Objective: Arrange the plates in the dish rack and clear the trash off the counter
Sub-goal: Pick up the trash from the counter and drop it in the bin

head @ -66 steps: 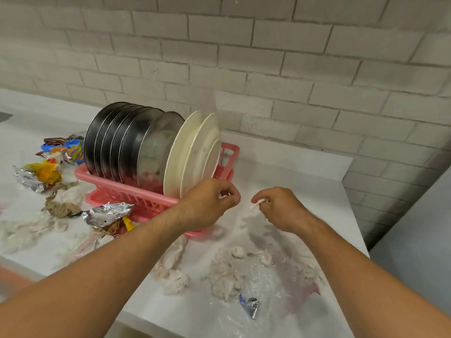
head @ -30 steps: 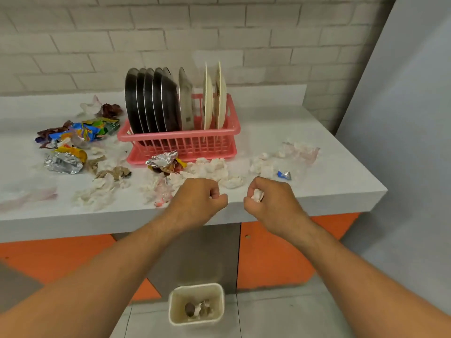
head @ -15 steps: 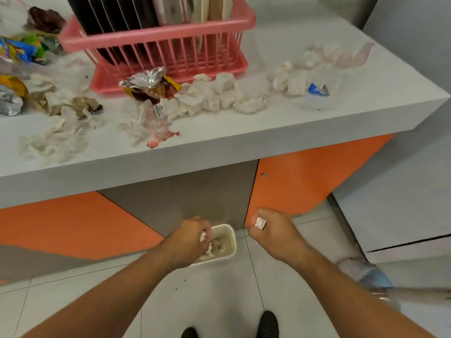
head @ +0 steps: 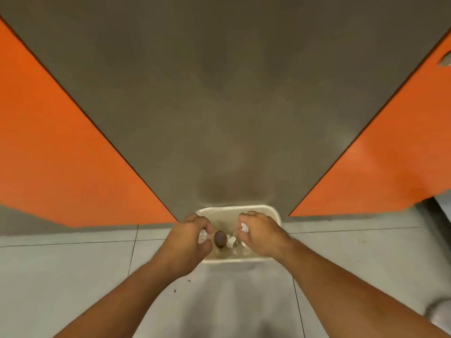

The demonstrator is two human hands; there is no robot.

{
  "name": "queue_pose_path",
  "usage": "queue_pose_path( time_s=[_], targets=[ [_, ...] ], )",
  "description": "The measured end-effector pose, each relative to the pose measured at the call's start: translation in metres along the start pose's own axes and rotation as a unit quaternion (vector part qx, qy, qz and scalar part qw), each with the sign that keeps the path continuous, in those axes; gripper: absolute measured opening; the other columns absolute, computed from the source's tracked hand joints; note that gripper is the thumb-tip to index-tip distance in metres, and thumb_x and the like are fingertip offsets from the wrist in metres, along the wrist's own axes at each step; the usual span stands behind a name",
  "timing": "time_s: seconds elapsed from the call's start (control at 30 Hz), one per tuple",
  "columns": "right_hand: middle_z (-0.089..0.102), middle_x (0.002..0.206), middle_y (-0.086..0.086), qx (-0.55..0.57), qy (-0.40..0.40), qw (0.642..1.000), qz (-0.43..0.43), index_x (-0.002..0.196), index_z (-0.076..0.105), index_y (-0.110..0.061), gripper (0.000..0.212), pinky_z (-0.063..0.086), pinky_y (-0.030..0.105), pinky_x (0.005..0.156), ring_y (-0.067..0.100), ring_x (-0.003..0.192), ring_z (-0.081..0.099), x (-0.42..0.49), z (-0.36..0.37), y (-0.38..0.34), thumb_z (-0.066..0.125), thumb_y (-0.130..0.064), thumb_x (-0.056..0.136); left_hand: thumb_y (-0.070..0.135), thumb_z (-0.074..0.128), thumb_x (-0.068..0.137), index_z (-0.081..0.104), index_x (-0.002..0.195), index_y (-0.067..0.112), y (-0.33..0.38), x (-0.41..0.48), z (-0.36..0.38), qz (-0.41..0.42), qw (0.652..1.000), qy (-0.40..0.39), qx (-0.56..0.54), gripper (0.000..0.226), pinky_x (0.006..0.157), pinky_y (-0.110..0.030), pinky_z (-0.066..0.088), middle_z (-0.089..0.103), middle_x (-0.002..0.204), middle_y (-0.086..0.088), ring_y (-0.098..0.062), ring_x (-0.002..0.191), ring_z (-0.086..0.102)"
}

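A small cream trash bin (head: 234, 208) stands on the floor against the cabinet. Both my hands hover over its opening. My left hand (head: 188, 240) grips a white tissue scrap (head: 202, 236) at the bin's left side. My right hand (head: 264, 235) pinches another white tissue scrap (head: 244, 227) at the right side. Inside the bin lie a brown lump (head: 219, 239) and a white scrap (head: 231, 239). The counter, plates and dish rack are out of view.
A grey cabinet panel (head: 219, 93) rises behind the bin, flanked by an orange panel on the left (head: 61, 142) and another orange panel on the right (head: 390, 154). Grey floor tiles (head: 73, 276) surround the bin.
The view dropped from the countertop down to the floor bin. Both hands, still holding tissue scraps, moved down from counter height to just over the bin's opening.
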State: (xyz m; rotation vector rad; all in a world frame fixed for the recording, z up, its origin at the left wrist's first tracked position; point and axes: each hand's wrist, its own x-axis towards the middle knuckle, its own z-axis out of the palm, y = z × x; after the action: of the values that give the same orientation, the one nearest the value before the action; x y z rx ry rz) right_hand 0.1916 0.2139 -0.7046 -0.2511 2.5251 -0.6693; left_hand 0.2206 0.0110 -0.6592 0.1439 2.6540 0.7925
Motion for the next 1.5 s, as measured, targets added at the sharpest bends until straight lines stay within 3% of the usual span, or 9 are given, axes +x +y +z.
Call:
queue_pose_path(
  time_s=[0.2,0.33,0.5,0.6,0.67,0.8,1.0,1.27,1.5],
  targets=[
    [0.069,0.103,-0.008,-0.02,-0.158,0.987,0.012,0.098,0.069,-0.031,0.031,0.051,0.037,0.09,0.017,0.094,0.064,0.059,0.058,0.055,0.042,-0.046,0.094,0.027,0.061,0.084,0.058,0.087,0.028,-0.029,0.067,0.084,0.054,0.996,-0.026,0.07,0.004,0.08,-0.029,0.049,0.054,0.096,0.012,-0.013,0.09,0.056],
    [0.06,0.131,-0.001,-0.009,-0.032,0.999,0.016,0.125,0.062,-0.019,0.034,0.042,0.022,0.098,0.017,0.12,0.055,0.044,0.029,0.068,0.042,-0.018,0.097,0.036,0.064,0.083,0.061,0.092,0.026,-0.025,0.097,0.119,0.068,0.996,-0.051,0.025,0.013,0.083,-0.031,0.048,0.056,0.099,0.009,-0.014,0.09,0.057],
    [0.069,0.107,-0.011,0.03,0.051,0.998,0.026,0.111,0.069,-0.028,0.024,0.046,0.016,0.08,0.003,0.089,0.062,-0.001,-0.011,0.074,0.049,-0.024,0.097,0.049,0.047,0.093,0.063,0.111,0.034,-0.019,0.109,0.132,0.031,0.985,-0.167,-0.012,0.029,0.09,-0.031,0.05,0.069,0.107,0.01,-0.01,0.089,0.064],
    [0.069,0.098,-0.015,0.042,0.07,0.996,0.023,0.108,0.069,-0.029,0.022,0.051,0.022,0.083,0.004,0.089,0.064,-0.013,-0.021,0.075,0.051,-0.026,0.097,0.051,0.039,0.096,0.062,0.113,0.038,-0.015,0.114,0.121,0.027,0.987,-0.159,-0.028,0.031,0.093,-0.026,0.045,0.066,0.108,0.015,-0.008,0.099,0.06],
    [0.067,0.095,-0.017,0.06,0.084,0.995,0.018,0.108,0.069,-0.029,0.02,0.048,0.019,0.082,0.002,0.091,0.062,-0.018,-0.025,0.076,0.052,-0.027,0.097,0.049,0.041,0.096,0.064,0.105,0.04,-0.008,0.109,0.11,0.037,0.988,-0.147,-0.039,0.026,0.08,-0.021,0.044,0.063,0.091,0.021,-0.002,0.085,0.058],
    [0.065,0.092,-0.017,0.122,0.092,0.988,0.033,0.106,0.069,-0.027,0.017,0.044,0.013,0.078,0.0,0.089,0.061,-0.05,-0.04,0.063,0.056,-0.027,0.096,0.042,0.045,0.097,0.066,0.1,0.032,0.023,0.075,0.067,0.06,0.991,-0.117,-0.021,0.024,0.064,-0.016,0.039,0.06,0.081,0.018,0.003,0.068,0.056],
    [0.07,0.084,-0.01,0.154,0.098,0.983,0.034,0.087,0.068,-0.027,0.01,0.054,0.029,0.08,0.005,0.081,0.063,-0.139,-0.139,-0.003,0.059,-0.026,0.091,0.049,0.047,0.093,0.062,0.088,0.032,0.119,-0.007,-0.049,0.118,0.989,-0.087,-0.023,0.023,0.075,-0.032,0.052,0.061,0.088,0.016,-0.003,0.073,0.066],
    [0.068,0.081,-0.012,0.155,0.145,0.977,0.029,0.086,0.066,-0.028,0.01,0.05,0.022,0.067,0.001,0.074,0.061,-0.288,-0.324,-0.082,0.059,-0.031,0.092,0.061,0.035,0.091,0.062,0.098,0.038,0.335,-0.115,-0.232,0.305,0.95,-0.049,0.039,0.036,0.068,-0.013,0.042,0.058,0.088,0.023,0.005,0.083,0.055],
    [0.066,0.076,-0.014,0.145,0.207,0.967,-0.025,0.078,0.065,-0.029,0.01,0.048,0.02,0.069,0.002,0.073,0.06,-0.381,-0.463,-0.107,0.065,-0.026,0.088,0.053,0.044,0.092,0.066,0.097,0.032,0.45,-0.14,-0.316,0.322,0.945,0.044,0.018,0.031,0.071,-0.013,0.042,0.064,0.091,0.019,0.005,0.084,0.056]
  ],
)
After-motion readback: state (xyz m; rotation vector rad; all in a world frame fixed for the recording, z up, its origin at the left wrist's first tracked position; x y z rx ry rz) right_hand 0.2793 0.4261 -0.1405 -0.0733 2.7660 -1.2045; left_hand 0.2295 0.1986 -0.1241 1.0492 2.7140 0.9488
